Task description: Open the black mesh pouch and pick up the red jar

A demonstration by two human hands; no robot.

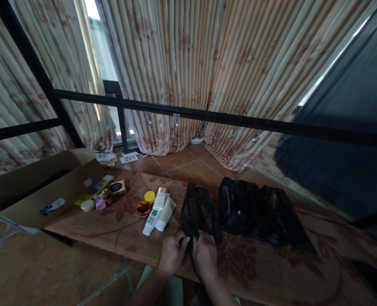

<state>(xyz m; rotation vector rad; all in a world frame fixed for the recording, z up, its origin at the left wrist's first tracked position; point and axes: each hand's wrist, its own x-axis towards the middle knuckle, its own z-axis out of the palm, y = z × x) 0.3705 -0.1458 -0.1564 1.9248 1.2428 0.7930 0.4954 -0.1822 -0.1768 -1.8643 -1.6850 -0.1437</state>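
Both hands pinch the near edge of a black mesh bag [201,212] that lies on the cloth-covered bench. My left hand [173,250] is closed at the bag's near left corner, thumb and fingers pressed together. Right beside it, my right hand [205,254] is closed on the same edge. Left of the bag lie a green-and-white tube [151,222], a cream tube [166,213] and a bottle with a gold cap [159,199]. A jar with a shiny amber lid [143,208] and a yellow lid [149,196] sit beside them.
More black bags [255,210] lie to the right. At the left stands an open cardboard box [70,193], with small cosmetics and a round black-and-gold case [116,187] near it. A dark metal bar [188,111] crosses in front of the curtains [188,55]. A dark flat object [371,276] is at lower right.
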